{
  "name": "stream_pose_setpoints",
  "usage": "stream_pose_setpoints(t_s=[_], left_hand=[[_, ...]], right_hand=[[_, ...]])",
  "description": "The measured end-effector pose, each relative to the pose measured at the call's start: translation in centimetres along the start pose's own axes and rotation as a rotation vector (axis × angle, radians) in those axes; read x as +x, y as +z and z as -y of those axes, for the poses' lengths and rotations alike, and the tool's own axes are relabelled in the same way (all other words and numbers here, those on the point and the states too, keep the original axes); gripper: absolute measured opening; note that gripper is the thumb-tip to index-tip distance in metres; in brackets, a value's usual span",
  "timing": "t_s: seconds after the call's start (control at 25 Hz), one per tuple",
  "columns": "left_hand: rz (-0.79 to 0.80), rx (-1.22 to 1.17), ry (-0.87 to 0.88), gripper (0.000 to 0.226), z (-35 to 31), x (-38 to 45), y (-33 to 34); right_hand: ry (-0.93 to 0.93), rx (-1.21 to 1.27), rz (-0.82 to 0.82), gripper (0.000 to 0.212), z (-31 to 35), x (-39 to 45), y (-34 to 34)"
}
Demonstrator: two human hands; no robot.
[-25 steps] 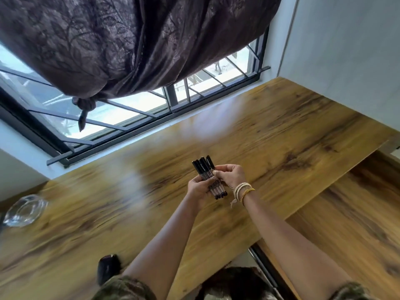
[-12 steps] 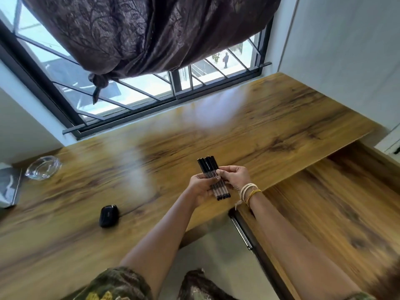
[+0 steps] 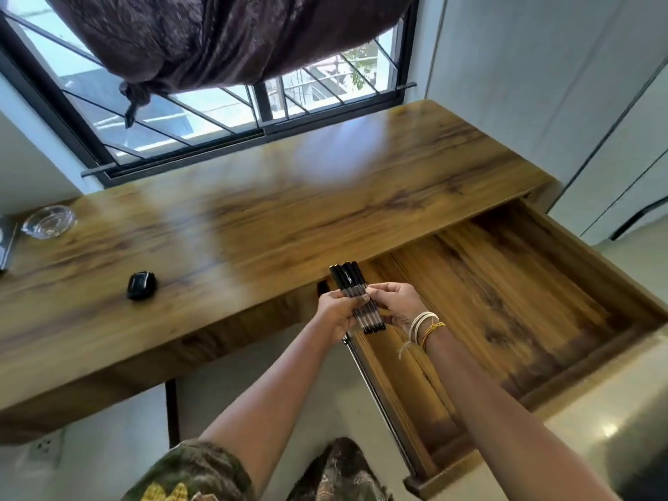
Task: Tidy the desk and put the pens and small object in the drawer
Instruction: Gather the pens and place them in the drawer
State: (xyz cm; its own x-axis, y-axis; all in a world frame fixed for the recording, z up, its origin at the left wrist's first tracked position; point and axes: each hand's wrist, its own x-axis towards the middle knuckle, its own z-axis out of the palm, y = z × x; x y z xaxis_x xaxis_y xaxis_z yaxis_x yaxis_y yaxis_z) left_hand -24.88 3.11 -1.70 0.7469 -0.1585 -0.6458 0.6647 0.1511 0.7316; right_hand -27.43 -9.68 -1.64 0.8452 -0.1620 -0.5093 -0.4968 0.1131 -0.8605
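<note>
A bundle of black-capped pens point(image 3: 356, 295) is held between both hands, in the air over the front edge of the desk point(image 3: 253, 226), at the left rim of the pulled-out drawer point(image 3: 506, 301). The left hand point(image 3: 334, 312) is curled round the lower part of the bundle from the left; the right hand point(image 3: 401, 305) pinches it from the right, thumb and fingertips on the barrels. The pens are lined up side by side, caps pointing away from the person, slightly tilted left. Exact pen count cannot be told; roughly 4 or 5 caps are seen.

The drawer is wide open to the right of the desk, its wooden bottom visible. String bracelets point(image 3: 424, 325) are worn on the right wrist.

A small black object point(image 3: 141, 285) is lying on the desk, well left of the hands, apart from everything else. A glass ashtray point(image 3: 48, 222) is set near the far left corner of the desk. A barred window point(image 3: 231, 113) is behind the desk, with a dark knotted curtain point(image 3: 224, 38) hung above it.
</note>
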Motion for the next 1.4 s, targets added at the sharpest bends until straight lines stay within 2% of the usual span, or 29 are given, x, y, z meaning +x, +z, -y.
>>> stream_pose_setpoints(t_s=[0.32, 0.52, 0.68, 0.8, 0.92, 1.04, 1.16, 1.28, 1.4], left_hand=[[0.064, 0.101, -0.142, 0.027, 3.5, -0.1, 2.5], [0.034, 0.139, -0.235, 0.039, 5.2, 0.2, 4.5], [-0.107, 0.136, -0.272, 0.042, 6.7, 1.9, 5.5], [-0.176, 0.277, -0.229, 0.041, 7.2, 3.0, 6.6], [-0.207, 0.334, -0.23, 0.039, 8.0, 4.0, 7.7], [-0.283, 0.313, -0.336, 0.035, 8.5, 3.8, 8.3], [-0.251, 0.274, -0.354, 0.04, 9.5, 3.9, 8.4], [-0.227, 0.101, -0.369, 0.035, 9.7, 3.5, 8.6], [-0.22, -0.092, -0.391, 0.027, 9.2, 3.4, 8.7]], right_hand=[[0.015, -0.064, -0.039, 0.03, -2.2, -0.7, -3.7], [0.142, 0.041, -0.019, 0.03, -3.1, 0.4, -4.3], [0.224, -0.024, -0.101, 0.027, -4.8, 1.8, -5.3], [0.246, -0.094, -0.155, 0.012, -6.0, 3.0, -6.1], [0.214, -0.205, -0.166, 0.011, -7.0, 4.1, -6.9], [0.218, -0.307, -0.147, 0.021, -7.6, 5.0, -7.7], [0.228, -0.401, -0.089, 0.02, -8.3, 5.6, -7.9], [0.241, -0.451, -0.093, 0.015, -9.0, 5.8, -7.8], [0.251, -0.487, -0.098, 0.021, -9.1, 6.0, -7.9]])
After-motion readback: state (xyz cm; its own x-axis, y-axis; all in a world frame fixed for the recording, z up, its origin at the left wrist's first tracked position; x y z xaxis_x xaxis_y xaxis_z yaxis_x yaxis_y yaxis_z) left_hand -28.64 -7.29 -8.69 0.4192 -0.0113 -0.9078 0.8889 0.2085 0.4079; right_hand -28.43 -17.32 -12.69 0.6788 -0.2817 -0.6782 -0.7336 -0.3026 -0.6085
